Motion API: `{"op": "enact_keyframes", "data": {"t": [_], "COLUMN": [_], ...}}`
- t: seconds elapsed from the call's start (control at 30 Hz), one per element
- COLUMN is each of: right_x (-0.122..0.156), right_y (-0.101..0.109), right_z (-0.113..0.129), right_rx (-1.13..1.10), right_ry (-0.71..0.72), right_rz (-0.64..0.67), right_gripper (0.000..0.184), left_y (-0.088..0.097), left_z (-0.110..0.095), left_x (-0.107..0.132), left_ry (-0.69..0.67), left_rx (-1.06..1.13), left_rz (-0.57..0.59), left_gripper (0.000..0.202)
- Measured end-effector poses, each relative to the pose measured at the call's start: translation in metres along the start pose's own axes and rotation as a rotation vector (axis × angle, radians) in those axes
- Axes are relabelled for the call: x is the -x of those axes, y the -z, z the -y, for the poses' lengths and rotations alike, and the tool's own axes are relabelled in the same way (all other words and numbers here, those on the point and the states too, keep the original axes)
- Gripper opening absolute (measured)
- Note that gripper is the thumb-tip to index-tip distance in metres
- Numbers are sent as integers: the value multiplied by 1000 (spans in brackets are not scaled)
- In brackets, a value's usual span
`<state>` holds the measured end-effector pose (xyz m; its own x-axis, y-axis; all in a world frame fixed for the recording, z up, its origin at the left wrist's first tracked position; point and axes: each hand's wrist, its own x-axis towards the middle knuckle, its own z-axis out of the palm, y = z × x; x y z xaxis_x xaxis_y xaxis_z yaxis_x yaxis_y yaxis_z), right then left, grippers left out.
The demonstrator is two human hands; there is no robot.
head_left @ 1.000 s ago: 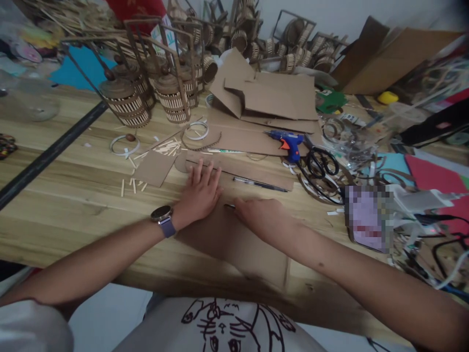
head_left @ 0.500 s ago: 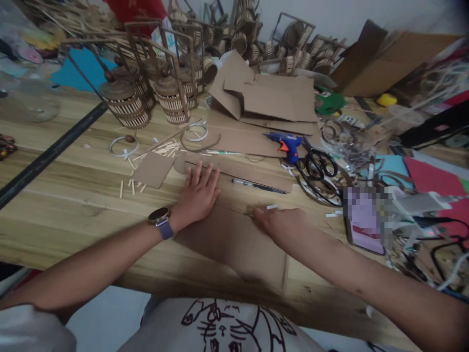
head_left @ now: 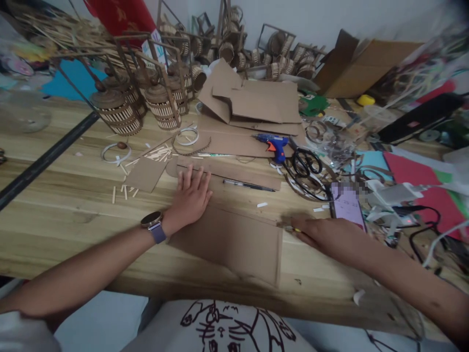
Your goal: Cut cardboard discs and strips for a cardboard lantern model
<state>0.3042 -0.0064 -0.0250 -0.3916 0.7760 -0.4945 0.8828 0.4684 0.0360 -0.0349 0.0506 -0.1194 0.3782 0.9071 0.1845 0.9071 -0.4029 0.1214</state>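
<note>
My left hand point(head_left: 188, 198) lies flat with fingers stretched out, pressing on the far left corner of a brown cardboard sheet point(head_left: 234, 242) near the wooden table's front edge. A watch sits on that wrist. My right hand point(head_left: 324, 237) is closed around a thin tool point(head_left: 292, 228) with a yellowish tip, which sits just past the sheet's far right corner. I cannot make out what the tool is. A black pen point(head_left: 249, 185) lies beyond the sheet on a long cardboard strip point(head_left: 234, 170).
Behind are a blue glue gun point(head_left: 273, 143), black scissors point(head_left: 304, 164), a phone point(head_left: 346, 205) and tangled cables at the right. A pile of cardboard pieces point(head_left: 252, 98) and several woven lantern-like baskets point(head_left: 117, 110) fill the back. Small wood sticks point(head_left: 124, 190) lie at the left.
My right hand has slid to the right along the far edge of the cardboard sheet, from its middle to past its right corner. The left hand stays pressed flat.
</note>
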Motion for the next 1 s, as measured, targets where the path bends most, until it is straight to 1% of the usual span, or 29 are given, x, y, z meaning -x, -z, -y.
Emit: {"op": "enact_keyframes", "data": {"t": [0.1,0.17,0.23,0.3,0.37,0.43,0.53,0.67,0.83,1.0], "right_x": [-2,-10,-22,-37,-53,-67,-81,-88,-90,-90], "right_y": [6,13,21,30,37,42,44,43,45,44], "right_z": [-14,-8,12,41,72,98,120,129,131,132], "right_rx": [-167,-195,-165,-102,-13,12,42,79,110,132], "right_ry": [74,75,68,64,78,104,127,130,119,128], "right_rz": [-38,-72,-107,-115,-120,-133,-150,-155,-146,-159], "right_gripper": [32,33,33,30,28,27,27,29,27,26], "left_y": [0,1,4,10,15,20,21,18,17,16], "left_z": [-12,-21,-26,-25,-18,-10,-1,-1,-3,-4], "left_x": [5,8,9,10,14,22,37,45,40,37], "left_ry": [30,38,50,62,50,12,-14,7,-11,-29], "left_rx": [-4,7,36,60,54,23,-14,-16,-5,7], "left_rz": [-18,-20,-16,-19,-36,-47,-17,10,28,22], "left_gripper": [53,52,53,52,50,48,50,52,53,51]}}
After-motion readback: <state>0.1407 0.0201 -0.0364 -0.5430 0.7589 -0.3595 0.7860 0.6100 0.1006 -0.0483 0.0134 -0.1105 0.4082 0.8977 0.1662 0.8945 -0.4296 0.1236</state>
